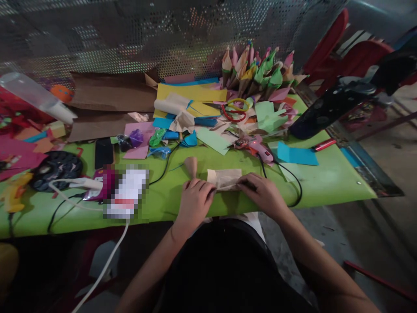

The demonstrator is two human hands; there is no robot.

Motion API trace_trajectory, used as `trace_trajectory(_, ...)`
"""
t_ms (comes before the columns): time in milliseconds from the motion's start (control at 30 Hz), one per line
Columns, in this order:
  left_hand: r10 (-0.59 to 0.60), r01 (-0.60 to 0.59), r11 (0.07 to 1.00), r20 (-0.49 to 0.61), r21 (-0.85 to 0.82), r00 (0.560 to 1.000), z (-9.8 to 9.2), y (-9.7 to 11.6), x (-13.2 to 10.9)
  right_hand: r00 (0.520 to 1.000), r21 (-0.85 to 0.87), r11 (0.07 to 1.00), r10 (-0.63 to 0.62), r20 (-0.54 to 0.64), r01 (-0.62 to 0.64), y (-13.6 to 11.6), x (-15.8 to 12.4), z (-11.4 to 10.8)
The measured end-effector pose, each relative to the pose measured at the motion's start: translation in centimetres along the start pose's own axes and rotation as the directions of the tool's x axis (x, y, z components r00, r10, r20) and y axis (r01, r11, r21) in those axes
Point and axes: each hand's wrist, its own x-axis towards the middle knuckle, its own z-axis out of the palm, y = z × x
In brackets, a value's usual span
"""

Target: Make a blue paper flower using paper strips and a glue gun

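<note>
A beige sheet of paper (pixel 225 177) lies on the green table (pixel 325 182) near its front edge. My left hand (pixel 194 201) presses on the paper's left end with fingers curled. On the paper's right end rests my right hand (pixel 262 191), fingers bent and pinching the edge. A small beige paper cone (pixel 190 166) stands just behind my left hand.
A pink glue gun (pixel 259 148) with a black cord lies behind the paper. Coloured paper sheets (pixel 192 93), paper cones (pixel 257 69), a blue sheet (pixel 296 154), a black phone (pixel 104 152) and a black round object (pixel 57 168) crowd the table. Red chairs (pixel 352 56) stand right.
</note>
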Motion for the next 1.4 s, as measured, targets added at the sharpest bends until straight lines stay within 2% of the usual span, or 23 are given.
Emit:
trace_trajectory(100,-0.055,0.055,0.998,0.004,0.0,0.998,0.3,0.0,0.7,0.998,-0.058,0.998,0.032,-0.053,-0.035,0.0,0.0,0.4)
trace_trajectory(233,-0.116,0.117,0.989,-0.027,0.085,0.993,0.7,0.1,1.2,0.991,-0.151,0.986,0.048,-0.121,-0.066,0.0,0.0,1.1)
trace_trajectory(333,-0.079,0.083,0.99,-0.041,0.114,0.996,0.8,0.1,1.1,0.99,-0.17,0.985,0.006,-0.143,-0.03,-0.1,-0.1,1.2)
trace_trajectory(433,-0.014,0.017,0.994,-0.033,0.105,0.999,0.7,0.0,0.8,0.993,-0.136,0.989,-0.065,-0.101,0.05,-0.1,-0.4,0.8)
trace_trajectory(533,0.033,-0.033,0.995,0.004,0.091,0.999,0.3,-0.1,0.6,0.994,-0.102,0.99,-0.098,-0.042,0.093,-0.1,-0.7,0.4)
trace_trajectory(633,0.069,-0.074,0.993,0.048,0.097,0.996,-0.2,-0.3,0.6,0.995,-0.11,0.99,-0.094,-0.04,0.089,0.1,-0.7,0.3)
trace_trajectory(867,0.075,-0.081,0.99,0.055,0.117,0.996,-0.2,-0.8,1.8,0.998,-0.089,0.996,-0.007,-0.06,0.002,0.1,0.1,0.4)
trace_trajectory(1067,-0.019,0.017,0.989,0.012,0.146,1.0,0.7,-1.0,3.1,0.992,-0.216,0.974,0.04,-0.123,-0.066,0.1,1.3,1.0)
trace_trajectory(1200,-0.003,0.005,0.987,-0.017,0.158,1.0,0.8,-0.9,2.9,0.994,-0.245,0.969,-0.023,-0.103,-0.003,0.2,1.3,1.2)
trace_trajectory(1400,0.088,-0.091,0.986,0.025,0.141,0.996,0.1,-0.9,2.0,0.993,-0.199,0.977,-0.089,-0.073,0.073,0.5,0.5,0.5)
